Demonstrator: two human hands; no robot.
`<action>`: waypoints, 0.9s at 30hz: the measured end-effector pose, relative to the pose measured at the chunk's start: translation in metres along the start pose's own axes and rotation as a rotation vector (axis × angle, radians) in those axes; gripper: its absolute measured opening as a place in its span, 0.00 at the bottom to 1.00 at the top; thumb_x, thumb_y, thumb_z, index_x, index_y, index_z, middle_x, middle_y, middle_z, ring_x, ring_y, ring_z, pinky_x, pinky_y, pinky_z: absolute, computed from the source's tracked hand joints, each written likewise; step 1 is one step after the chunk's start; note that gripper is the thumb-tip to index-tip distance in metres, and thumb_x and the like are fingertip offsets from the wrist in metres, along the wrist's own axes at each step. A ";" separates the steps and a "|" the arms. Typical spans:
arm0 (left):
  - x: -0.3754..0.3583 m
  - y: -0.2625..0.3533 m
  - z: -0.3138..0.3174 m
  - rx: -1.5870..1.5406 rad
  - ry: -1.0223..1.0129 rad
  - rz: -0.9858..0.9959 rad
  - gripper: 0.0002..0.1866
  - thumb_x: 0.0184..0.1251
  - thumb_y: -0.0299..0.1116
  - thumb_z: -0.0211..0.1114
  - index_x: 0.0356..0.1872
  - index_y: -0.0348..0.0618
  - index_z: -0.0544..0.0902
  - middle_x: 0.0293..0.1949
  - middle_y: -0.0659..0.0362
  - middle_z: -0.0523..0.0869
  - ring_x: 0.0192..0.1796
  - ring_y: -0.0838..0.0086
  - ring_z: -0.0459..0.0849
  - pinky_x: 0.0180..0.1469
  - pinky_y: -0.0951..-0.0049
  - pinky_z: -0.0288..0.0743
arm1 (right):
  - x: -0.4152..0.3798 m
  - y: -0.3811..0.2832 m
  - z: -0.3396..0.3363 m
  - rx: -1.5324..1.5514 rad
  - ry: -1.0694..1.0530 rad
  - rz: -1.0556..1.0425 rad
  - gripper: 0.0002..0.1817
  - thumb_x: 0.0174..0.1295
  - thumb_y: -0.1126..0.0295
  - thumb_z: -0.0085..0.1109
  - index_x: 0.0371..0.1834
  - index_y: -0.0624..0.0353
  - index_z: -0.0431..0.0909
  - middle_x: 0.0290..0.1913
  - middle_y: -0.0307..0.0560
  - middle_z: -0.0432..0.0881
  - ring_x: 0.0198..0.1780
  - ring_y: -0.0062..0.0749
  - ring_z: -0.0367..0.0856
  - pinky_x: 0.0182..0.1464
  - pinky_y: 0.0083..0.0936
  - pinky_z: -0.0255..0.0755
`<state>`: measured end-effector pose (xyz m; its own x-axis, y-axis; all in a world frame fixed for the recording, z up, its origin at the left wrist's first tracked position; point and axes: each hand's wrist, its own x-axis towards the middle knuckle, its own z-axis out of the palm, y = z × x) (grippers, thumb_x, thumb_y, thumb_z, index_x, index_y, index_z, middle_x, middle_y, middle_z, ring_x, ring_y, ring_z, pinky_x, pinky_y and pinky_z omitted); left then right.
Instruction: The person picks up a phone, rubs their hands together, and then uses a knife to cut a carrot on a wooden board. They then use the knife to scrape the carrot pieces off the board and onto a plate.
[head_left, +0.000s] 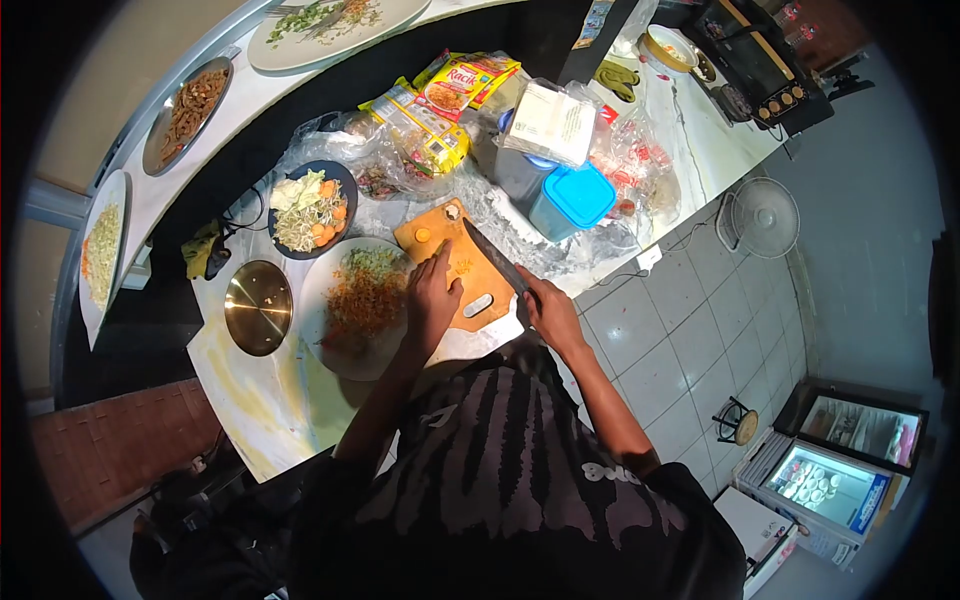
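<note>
An orange cutting board [478, 270] lies on the counter, with a round carrot slice [423, 235] and small chopped carrot bits [463, 267] on it. My right hand [548, 308] is closed round the handle of a large dark knife [490, 250], whose blade lies along the board's right side. On the board's left part rests my left hand [434, 297], its fingers pointing toward the carrot slice; whether it holds anything is too small to tell. Left of it, a large white plate [315, 345] carries shredded carrot and chopped greens.
Beyond the board are a blue-lidded container [578, 196], plastic bags and yellow packets [455, 85]. A black plate of vegetables [345, 180] and a shiny metal plate [258, 308] stand left. Right are a fan [765, 217] and a stool [746, 427].
</note>
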<state>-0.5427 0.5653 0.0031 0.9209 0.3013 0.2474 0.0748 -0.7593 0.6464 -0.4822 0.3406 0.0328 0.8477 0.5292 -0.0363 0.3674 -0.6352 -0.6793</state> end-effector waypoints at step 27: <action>-0.062 0.021 -0.036 0.265 -0.072 0.111 0.45 0.63 0.61 0.68 0.78 0.54 0.65 0.77 0.36 0.53 0.74 0.35 0.56 0.74 0.29 0.43 | 0.014 -0.055 0.003 0.183 -0.430 -0.085 0.28 0.67 0.71 0.56 0.72 0.47 0.74 0.53 0.61 0.85 0.49 0.61 0.84 0.54 0.48 0.77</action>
<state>-0.6120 0.5510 0.0270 0.9532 0.1737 0.2476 0.0611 -0.9123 0.4048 -0.4918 0.3850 0.0674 0.5679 0.7843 -0.2495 0.3222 -0.4908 -0.8095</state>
